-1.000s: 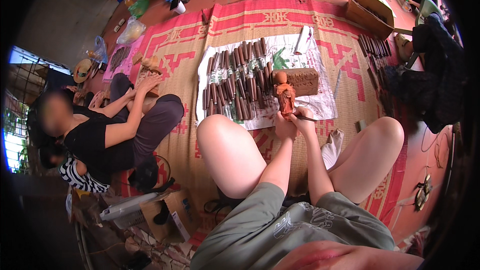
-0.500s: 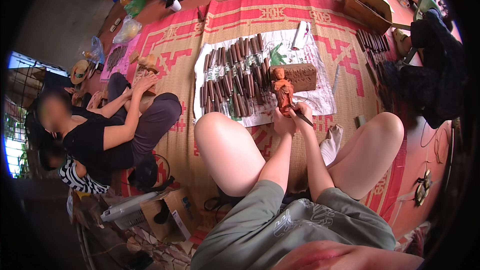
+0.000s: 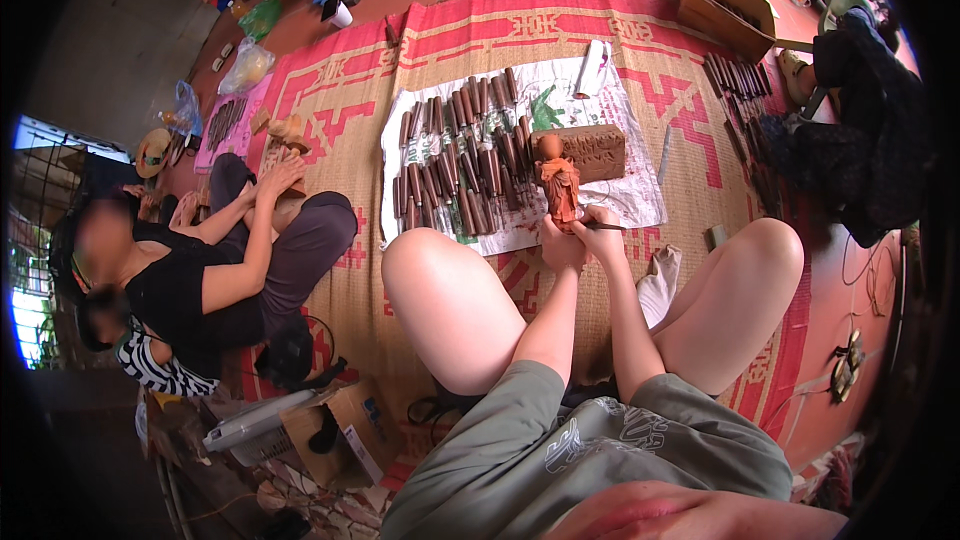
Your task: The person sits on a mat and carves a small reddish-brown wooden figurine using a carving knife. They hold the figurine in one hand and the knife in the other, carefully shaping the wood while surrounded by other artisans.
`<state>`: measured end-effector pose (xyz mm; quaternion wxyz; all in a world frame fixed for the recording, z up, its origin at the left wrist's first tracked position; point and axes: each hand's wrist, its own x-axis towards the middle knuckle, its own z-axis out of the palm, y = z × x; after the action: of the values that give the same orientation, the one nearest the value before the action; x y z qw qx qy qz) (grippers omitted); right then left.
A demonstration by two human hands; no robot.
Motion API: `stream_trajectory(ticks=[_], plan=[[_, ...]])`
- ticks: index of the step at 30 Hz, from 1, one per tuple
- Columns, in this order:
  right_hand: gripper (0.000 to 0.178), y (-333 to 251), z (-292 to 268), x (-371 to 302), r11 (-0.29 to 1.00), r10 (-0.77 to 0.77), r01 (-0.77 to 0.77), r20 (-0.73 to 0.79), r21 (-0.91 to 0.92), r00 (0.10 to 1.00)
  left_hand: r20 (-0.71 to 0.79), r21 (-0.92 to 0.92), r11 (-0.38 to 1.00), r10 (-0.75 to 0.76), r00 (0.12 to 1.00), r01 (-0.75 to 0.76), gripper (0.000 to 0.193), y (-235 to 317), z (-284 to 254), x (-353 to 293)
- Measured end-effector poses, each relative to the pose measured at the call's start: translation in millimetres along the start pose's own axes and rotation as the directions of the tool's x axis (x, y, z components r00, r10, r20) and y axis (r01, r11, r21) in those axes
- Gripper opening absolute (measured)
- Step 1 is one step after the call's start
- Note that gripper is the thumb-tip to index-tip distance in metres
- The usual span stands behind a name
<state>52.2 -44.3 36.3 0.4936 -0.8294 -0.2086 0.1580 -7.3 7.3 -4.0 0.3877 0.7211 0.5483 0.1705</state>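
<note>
A reddish-brown carved wooden figurine (image 3: 560,187) stands up between my knees, over the edge of the white sheet. My left hand (image 3: 561,248) is closed round its base. Pressed close against the same base, my right hand (image 3: 602,238) grips a slim carving tool (image 3: 606,227); its dark handle sticks out to the right, and its tip is hidden by my fingers and the figurine. Just behind the figurine lies a brown wooden block (image 3: 597,153) with carved marks. Left of it, rows of dark-handled carving tools (image 3: 462,152) lie on the white sheet (image 3: 640,202).
The sheet lies on a red and tan woven mat (image 3: 420,75). At my left sits a person (image 3: 225,260) with both hands on a wooden carving (image 3: 287,140). More tools (image 3: 738,77) and a wooden box (image 3: 727,15) are at the right, near another person's dark-clothed leg (image 3: 850,130).
The figurine has turned slightly in my hands, its head less distinct now. The tool's handle has swung from slanting downward to nearly level. Both hands keep their hold; the whole view has shifted a little.
</note>
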Motion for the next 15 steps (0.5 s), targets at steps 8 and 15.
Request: stream_trajectory(ticks=[8,15], plan=[[0.020,7.1,0.7,-3.7,0.998,-0.059,0.059,-0.001,0.012,0.998,0.015,-0.008,1.000,-0.012,1.000,0.012,0.059,0.3,1.4,-1.7],[0.017,13.8,5.2,4.9,0.983,-0.177,0.181,-0.146,0.020,0.973,0.091,-0.021,0.999,-0.032,0.995,0.034,0.057,20.6,-9.5,-9.2]])
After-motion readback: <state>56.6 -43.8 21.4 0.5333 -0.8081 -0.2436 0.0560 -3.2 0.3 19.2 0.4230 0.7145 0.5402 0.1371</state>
